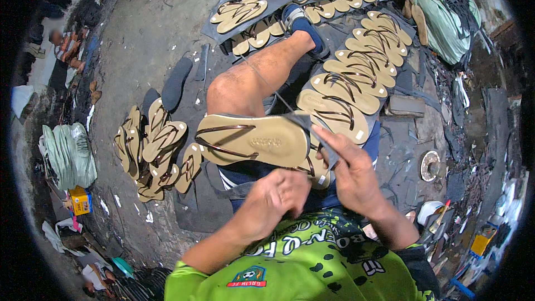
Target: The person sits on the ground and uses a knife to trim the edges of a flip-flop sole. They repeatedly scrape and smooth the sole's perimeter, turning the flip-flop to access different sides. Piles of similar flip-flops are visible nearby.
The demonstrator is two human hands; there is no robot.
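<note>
From where I stand, one beige sandal (253,141) with brown straps is over the person's dark shorts (249,172), beside the bare knee (229,93). The right hand (355,174) pinches a grey flat piece (332,158) between thumb and fingers, at the sandal's right end. The left hand (281,190) is curled near the sandal's lower edge; it is blurred, so I cannot tell whether it grips something.

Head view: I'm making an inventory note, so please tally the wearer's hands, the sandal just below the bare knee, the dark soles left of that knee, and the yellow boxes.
Hands: 2
Sandal below the bare knee: 1
Dark soles, one partly covered: 2
Yellow boxes: 2
Total: 7
</note>
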